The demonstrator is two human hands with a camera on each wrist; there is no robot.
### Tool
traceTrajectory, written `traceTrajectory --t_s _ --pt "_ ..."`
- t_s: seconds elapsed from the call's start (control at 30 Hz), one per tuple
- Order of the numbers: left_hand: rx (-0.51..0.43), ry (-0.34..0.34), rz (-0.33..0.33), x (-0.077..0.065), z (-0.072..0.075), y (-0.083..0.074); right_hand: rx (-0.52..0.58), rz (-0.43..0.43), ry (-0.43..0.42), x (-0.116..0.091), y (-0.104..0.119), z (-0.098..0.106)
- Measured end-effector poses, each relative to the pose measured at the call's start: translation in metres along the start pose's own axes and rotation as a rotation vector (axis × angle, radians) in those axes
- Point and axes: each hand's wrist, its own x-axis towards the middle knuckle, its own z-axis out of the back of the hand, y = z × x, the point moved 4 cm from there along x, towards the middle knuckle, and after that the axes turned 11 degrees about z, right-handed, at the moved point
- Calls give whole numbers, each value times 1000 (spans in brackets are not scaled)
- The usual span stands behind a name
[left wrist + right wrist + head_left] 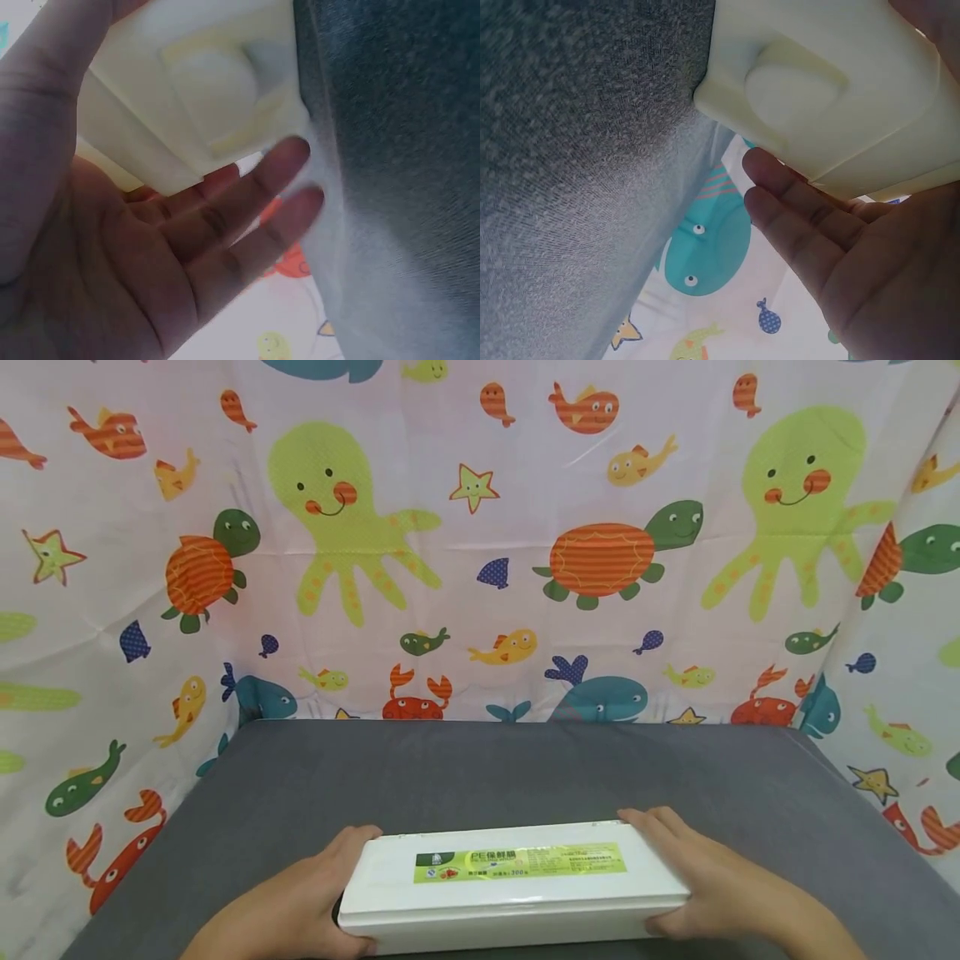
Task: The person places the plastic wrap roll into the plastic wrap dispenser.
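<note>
A long white cling film box (517,893) with a green and yellow label (519,863) on its lid lies across the front of the grey table. My left hand (318,893) grips its left end, thumb on the near side and fingers round the far corner. At the opposite end my right hand (705,881) holds it the same way. The left wrist view shows the box's end face (214,97) with a round recessed shape, beside the fingers. A similar end face (795,94) appears in the right wrist view, above the right hand's fingers.
The grey cloth-covered table (480,772) spreads behind the box. A white curtain (480,610) printed with sea animals hangs along the table's back edge and down both sides.
</note>
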Motion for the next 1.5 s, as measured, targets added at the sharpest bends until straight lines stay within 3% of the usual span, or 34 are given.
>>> traceTrajectory --t_s 0.1,0.2,0.43,0.67,0.87,1.17,1.5 --pt "-57 37 16 1 -2 1 -3 -1 1 0 1 -1" --pt "-63 34 5 2 -3 2 -8 3 0 -1 2 0" --pt "-6 -7 -45 1 -5 3 16 -63 63 -3 2 -1" --pt "48 -63 -70 0 -3 2 -32 -13 44 -1 3 0" --pt "76 -80 -88 5 -5 2 -15 -45 46 -4 3 -2" --pt "123 -78 -49 8 -6 9 20 -83 70 -4 2 -5" --pt "141 -105 -47 11 -3 10 -48 -5 -20 -1 -4 -1"
